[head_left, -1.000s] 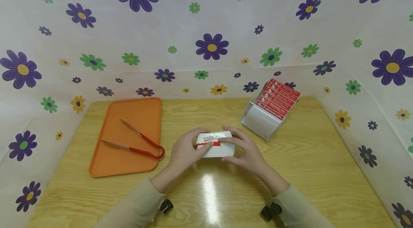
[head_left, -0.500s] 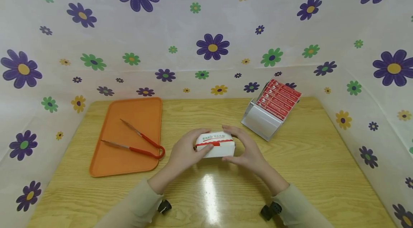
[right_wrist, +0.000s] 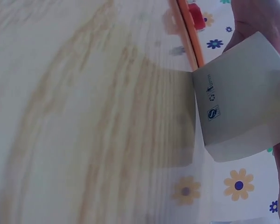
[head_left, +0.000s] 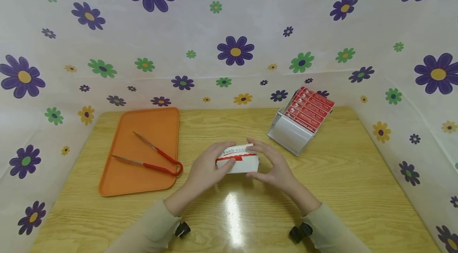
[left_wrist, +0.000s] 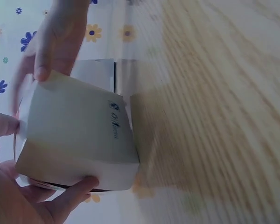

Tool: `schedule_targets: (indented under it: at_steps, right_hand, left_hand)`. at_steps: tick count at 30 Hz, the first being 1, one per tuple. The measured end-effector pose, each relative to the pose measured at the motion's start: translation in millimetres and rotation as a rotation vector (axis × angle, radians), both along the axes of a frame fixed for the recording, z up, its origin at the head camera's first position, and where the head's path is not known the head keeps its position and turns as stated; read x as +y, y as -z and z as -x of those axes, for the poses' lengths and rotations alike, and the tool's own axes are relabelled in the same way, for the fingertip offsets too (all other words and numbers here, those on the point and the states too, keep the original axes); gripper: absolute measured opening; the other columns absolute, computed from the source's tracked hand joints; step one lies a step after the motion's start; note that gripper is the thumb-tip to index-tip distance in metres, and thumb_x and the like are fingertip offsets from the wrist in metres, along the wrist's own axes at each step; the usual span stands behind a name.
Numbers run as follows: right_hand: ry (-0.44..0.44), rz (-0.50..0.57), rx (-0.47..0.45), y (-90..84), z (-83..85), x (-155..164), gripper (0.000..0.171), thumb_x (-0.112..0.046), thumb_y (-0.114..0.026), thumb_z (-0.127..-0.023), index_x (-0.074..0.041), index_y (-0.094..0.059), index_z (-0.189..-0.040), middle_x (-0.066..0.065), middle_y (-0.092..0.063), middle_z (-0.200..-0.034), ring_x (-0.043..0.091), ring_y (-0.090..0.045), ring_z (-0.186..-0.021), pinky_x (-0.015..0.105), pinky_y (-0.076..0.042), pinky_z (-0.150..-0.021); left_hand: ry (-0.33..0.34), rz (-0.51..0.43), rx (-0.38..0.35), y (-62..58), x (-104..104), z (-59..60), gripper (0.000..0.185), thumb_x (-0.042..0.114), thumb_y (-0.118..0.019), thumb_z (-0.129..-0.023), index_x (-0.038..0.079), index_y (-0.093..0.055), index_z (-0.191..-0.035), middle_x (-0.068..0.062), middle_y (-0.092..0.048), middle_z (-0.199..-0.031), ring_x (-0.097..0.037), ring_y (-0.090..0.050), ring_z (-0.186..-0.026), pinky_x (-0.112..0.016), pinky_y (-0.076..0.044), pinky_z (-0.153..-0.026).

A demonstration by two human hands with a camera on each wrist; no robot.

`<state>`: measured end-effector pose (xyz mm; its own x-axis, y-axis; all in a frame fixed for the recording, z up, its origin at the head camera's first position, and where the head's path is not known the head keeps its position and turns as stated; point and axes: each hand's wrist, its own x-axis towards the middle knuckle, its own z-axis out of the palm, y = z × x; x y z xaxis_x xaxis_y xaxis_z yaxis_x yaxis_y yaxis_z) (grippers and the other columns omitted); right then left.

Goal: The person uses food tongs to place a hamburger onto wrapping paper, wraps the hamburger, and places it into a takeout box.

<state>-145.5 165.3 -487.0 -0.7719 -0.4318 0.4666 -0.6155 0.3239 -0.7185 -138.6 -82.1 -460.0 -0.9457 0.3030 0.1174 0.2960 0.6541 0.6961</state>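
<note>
You held one white carton [head_left: 237,160] just above the bench [head_left: 343,181], near centre. Your left hand [head_left: 205,169] gripped its left end, fingers curled round it; your right hand [head_left: 273,167] pinched the right end. It looked light, thin-walled paperboard, likely to crush, so best held by its ends. Further left lay one orange tray [head_left: 143,151] bearing one pair of red tongs [head_left: 154,160]. Far right stood one metal holder [head_left: 291,135] of red packs [head_left: 309,109].

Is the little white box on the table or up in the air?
Up in the air. Both wrist views show the white box clear of the wooden table, held between the left hand and right hand.
</note>
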Motion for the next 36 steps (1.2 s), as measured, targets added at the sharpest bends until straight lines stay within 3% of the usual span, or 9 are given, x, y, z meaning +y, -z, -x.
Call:
schedule_targets:
  at_steps: [6, 11, 16, 26, 31, 36]
  right_hand:
    - [0.004, 0.05, -0.019, 0.0, -0.2, -2, 0.056, 0.004, -0.094, -0.072, -0.008, -0.063, -0.117, 0.025, -0.055, -0.156, 0.006, -0.045, -0.152, 0.016, -0.039, -0.121]
    - [-0.007, 0.101, 0.009, 4.4, 1.1, -2, 0.056, 0.01, -0.093, -0.069, -0.005, -0.063, -0.113, 0.03, -0.054, -0.155, 0.001, -0.044, -0.151, 0.015, -0.044, -0.118]
    - [-0.006, 0.114, 0.024, 6.0, 2.0, -2, 0.05, 0.011, -0.093, -0.068, -0.006, -0.064, -0.105, 0.029, -0.055, -0.154, 0.004, -0.046, -0.151, 0.015, -0.04, -0.121]
    - [-0.01, 0.188, -0.043, 9.4, 0.5, -2, 0.058, 0.015, -0.091, -0.069, 0.002, -0.058, -0.115, 0.031, -0.053, -0.155, 0.001, -0.048, -0.149, 0.018, -0.047, -0.116]
    - [-0.003, 0.185, 0.006, 11.3, 2.7, -3, 0.051, 0.014, -0.092, -0.068, 0.001, -0.065, -0.108, 0.031, -0.056, -0.151, 0.004, -0.052, -0.147, 0.018, -0.046, -0.118]
    - [-0.011, 0.156, 0.119, 10.9, 5.4, -3, 0.049, 0.013, -0.094, -0.064, 0.002, -0.07, -0.105, 0.033, -0.06, -0.146, 0.009, -0.056, -0.144, 0.019, -0.047, -0.117]
  left_hand:
    - [-0.021, 0.0, -0.022, -1.4, 0, 1.6, 0.05, 0.038, -0.071, -0.099, 0.026, -0.064, -0.147, -0.007, -0.065, -0.149, -0.027, -0.068, -0.127, -0.048, -0.061, -0.09]
    - [-0.021, -0.005, -0.031, -1.4, 0, 3.2, 0.05, 0.039, -0.07, -0.099, 0.026, -0.064, -0.147, -0.006, -0.065, -0.15, -0.027, -0.066, -0.131, -0.05, -0.061, -0.093]
    - [-0.027, -0.003, -0.029, -0.8, 1, 4.0, 0.051, 0.04, -0.07, -0.1, 0.027, -0.063, -0.148, -0.004, -0.064, -0.151, -0.027, -0.065, -0.135, -0.051, -0.061, -0.096]
    - [-0.031, 0.017, -0.016, -0.1, 1, 3.0, 0.049, 0.041, -0.066, -0.103, 0.024, -0.062, -0.148, -0.007, -0.065, -0.149, -0.028, -0.069, -0.126, -0.048, -0.062, -0.088]
    - [-0.043, -0.001, -0.03, 0.9, 0, 3.8, 0.047, 0.041, -0.065, -0.104, 0.024, -0.063, -0.147, -0.008, -0.066, -0.147, -0.026, -0.07, -0.118, -0.045, -0.06, -0.083]
    - [-0.041, 0.0, -0.015, 0.2, 0, 3.3, 0.048, 0.043, -0.064, -0.103, 0.022, -0.063, -0.147, -0.009, -0.066, -0.146, -0.027, -0.07, -0.119, -0.046, -0.061, -0.082]
